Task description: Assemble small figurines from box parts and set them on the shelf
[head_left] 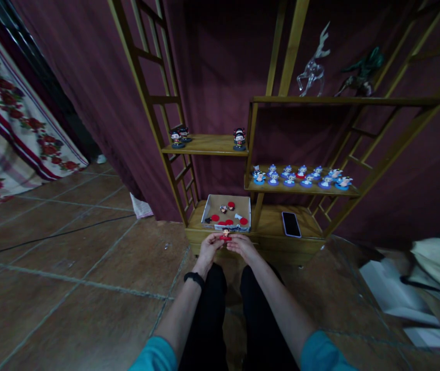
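Observation:
Between my two hands, just in front of a shallow box, is a small figurine [226, 233] with dark hair on a red round base. My left hand [210, 247] grips the base from the left, its fingers closed. From the right, my right hand [243, 246] pinches the same base. The open cardboard box [246, 201] stands on the lowest shelf, holding several red discs [244, 221] and small figure parts [223, 209]. Finer details of the figurine are too small to make out.
Dark-haired figurines [239, 139] stand on the left shelf, and rows of blue-based figurines [289, 179] on the right one. A phone [291, 224] lies on the lowest shelf. Above are a clear deer [312, 69] and a dark statue [362, 72]. A cable [49, 238] crosses the floor.

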`<state>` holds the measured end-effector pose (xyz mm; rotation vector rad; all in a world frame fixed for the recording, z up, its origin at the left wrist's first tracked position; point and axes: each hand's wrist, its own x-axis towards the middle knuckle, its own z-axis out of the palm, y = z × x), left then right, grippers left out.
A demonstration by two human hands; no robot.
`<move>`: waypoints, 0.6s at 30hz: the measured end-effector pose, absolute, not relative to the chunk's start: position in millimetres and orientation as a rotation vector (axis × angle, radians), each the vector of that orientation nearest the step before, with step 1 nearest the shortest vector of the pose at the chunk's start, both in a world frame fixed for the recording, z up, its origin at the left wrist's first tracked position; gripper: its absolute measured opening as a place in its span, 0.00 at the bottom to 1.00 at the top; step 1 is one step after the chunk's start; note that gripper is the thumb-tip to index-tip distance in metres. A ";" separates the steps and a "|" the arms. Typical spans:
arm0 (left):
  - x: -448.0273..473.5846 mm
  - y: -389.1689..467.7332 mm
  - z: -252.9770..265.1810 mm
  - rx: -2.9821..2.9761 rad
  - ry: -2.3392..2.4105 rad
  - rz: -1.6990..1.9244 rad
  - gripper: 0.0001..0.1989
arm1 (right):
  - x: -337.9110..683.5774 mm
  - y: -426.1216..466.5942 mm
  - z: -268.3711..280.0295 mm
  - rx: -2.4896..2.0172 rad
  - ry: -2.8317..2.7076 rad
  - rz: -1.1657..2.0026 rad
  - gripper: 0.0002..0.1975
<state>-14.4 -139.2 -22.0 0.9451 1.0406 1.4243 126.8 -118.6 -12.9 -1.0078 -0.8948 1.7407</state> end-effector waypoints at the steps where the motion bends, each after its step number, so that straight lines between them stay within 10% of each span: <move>1: -14.1 -139.5 -22.0 0.968 1.049 1.425 0.15 | 127.0 -119.5 -11.9 -0.998 -0.885 1.744 0.07; 18: -12.4 -141.9 -18.2 0.830 0.873 1.356 0.11 | 131.1 -124.0 -9.2 -0.850 -0.893 1.746 0.13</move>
